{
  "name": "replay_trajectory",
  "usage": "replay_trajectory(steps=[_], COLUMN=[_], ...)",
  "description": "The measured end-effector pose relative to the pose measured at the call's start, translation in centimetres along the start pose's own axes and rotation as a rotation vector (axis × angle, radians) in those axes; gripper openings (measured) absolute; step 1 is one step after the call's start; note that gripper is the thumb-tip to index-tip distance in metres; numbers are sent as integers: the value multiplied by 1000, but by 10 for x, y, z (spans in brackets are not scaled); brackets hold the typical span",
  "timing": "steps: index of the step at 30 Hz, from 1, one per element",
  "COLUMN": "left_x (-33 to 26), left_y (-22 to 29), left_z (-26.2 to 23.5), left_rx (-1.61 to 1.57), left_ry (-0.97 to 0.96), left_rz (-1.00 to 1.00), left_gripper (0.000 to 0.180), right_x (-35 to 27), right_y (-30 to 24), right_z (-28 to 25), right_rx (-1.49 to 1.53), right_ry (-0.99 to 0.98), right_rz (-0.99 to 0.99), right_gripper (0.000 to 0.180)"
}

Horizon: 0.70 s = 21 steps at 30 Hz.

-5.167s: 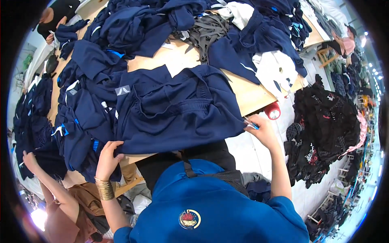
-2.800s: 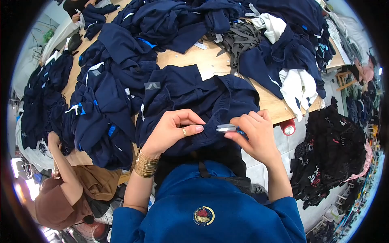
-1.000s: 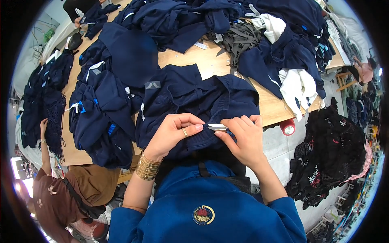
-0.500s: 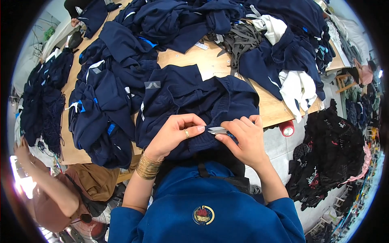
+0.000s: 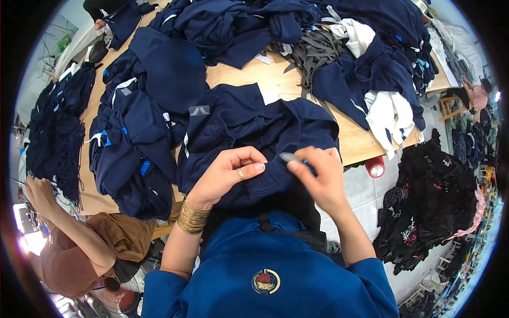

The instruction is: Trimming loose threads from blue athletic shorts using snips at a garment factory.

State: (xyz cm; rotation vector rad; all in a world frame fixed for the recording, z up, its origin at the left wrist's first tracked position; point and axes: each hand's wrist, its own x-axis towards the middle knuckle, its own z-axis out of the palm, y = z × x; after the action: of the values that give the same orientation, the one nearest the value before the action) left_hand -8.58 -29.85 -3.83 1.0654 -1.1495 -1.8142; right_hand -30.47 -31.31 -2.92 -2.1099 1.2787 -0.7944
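At the far left a co-worker's hand (image 5: 40, 191) reaches up to a heap of dark navy cloth (image 5: 53, 138) at the wooden table (image 5: 265, 85) edge. Next to it lies a stack of navy garments (image 5: 132, 153) with white and blue trim. In the middle, the left hand (image 5: 228, 172), with a ring and gold bangles (image 5: 192, 217) at the wrist, has its fingers curled down onto the navy garment (image 5: 254, 132), thumb and forefinger closed on a fold of its cloth. Just to the right of that pinch, the right hand (image 5: 318, 177) is closed around a small thin grey tool (image 5: 290, 157). The tool's long axis runs roughly side to side, its free end pointing left toward the left hand's fingertips, close to them over the cloth; whether it touches the cloth I cannot tell. Right of the right hand, past the table edge, stands a red-capped cone (image 5: 375, 167), and farther right a pile of black patterned fabric (image 5: 429, 212).
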Motion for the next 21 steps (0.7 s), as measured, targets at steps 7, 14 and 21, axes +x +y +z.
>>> replay_trajectory(steps=[7, 14, 21], left_x=[-4, -1, -10], left_y=[-2, 0, -2], left_z=[-7, 0, -5], left_rx=[-34, -32, -6], left_ry=[6, 40, 87], left_rz=[-6, 13, -4], left_gripper=[10, 12, 15], right_x=[-10, -18, -16], right_y=[4, -5, 12], right_z=[-7, 27, -6], right_rx=[341, 16, 509], right_ry=[72, 204, 446], right_rz=[140, -358, 149], right_gripper=[30, 17, 3])
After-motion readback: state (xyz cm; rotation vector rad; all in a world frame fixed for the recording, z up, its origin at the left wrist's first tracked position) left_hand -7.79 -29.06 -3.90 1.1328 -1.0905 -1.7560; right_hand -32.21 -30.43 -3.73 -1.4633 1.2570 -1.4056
